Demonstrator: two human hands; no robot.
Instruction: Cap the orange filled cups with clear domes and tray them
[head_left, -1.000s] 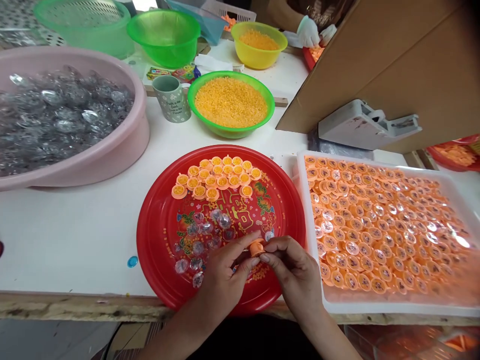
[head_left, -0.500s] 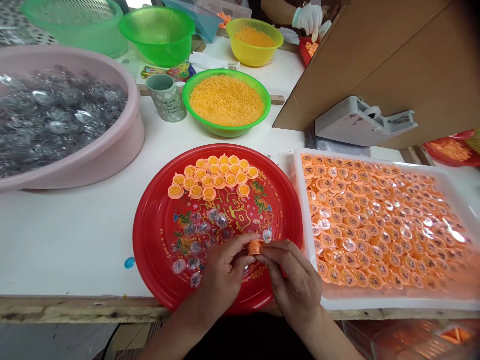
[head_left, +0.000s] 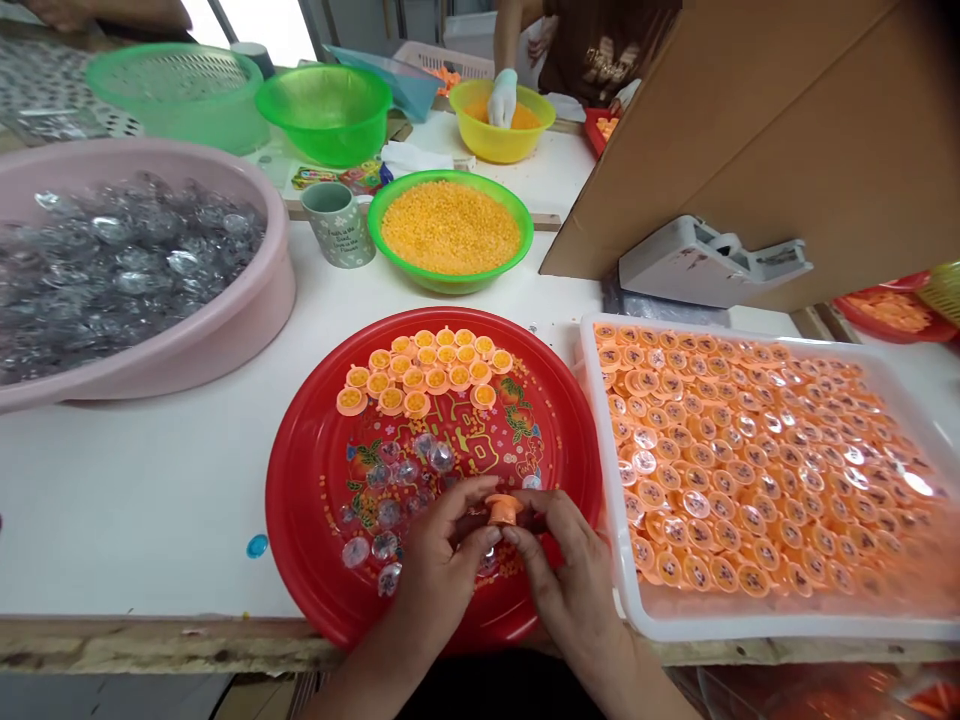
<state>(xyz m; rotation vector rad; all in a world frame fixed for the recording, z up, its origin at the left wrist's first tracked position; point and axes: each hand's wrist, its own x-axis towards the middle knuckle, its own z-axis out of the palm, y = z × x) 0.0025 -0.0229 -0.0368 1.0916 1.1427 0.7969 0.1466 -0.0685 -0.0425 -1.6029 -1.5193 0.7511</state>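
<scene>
Between the fingertips of my left hand (head_left: 442, 560) and my right hand (head_left: 574, 560) is a small orange plastic cup (head_left: 503, 509), with its wide rim uppermost. Both hands pinch it above the near part of a round red tray (head_left: 300, 540). At the tray's far side several orange cups (head_left: 436, 378) filled with yellow beads sit close together. Clear domed plastic lids (head_left: 385, 545) lie loose in the tray, left of and beyond my left hand. Loose yellow beads are scattered on the tray. My fingers hide part of the cup.
A white bin (head_left: 628, 600) of finished-looking orange cups stands right of the tray. A pink tub (head_left: 225, 350) of clear plastic pieces is at left. Beyond are a green bowl (head_left: 452, 281) of yellow beads, a mug (head_left: 339, 228), a tape dispenser (head_left: 697, 262) and a co-worker's gloved hand (head_left: 503, 100).
The cup has turned a little between my fingers, its rim now showing more plainly. The co-worker's gloved hand has moved into the yellow bowl. My view has tilted up slightly.
</scene>
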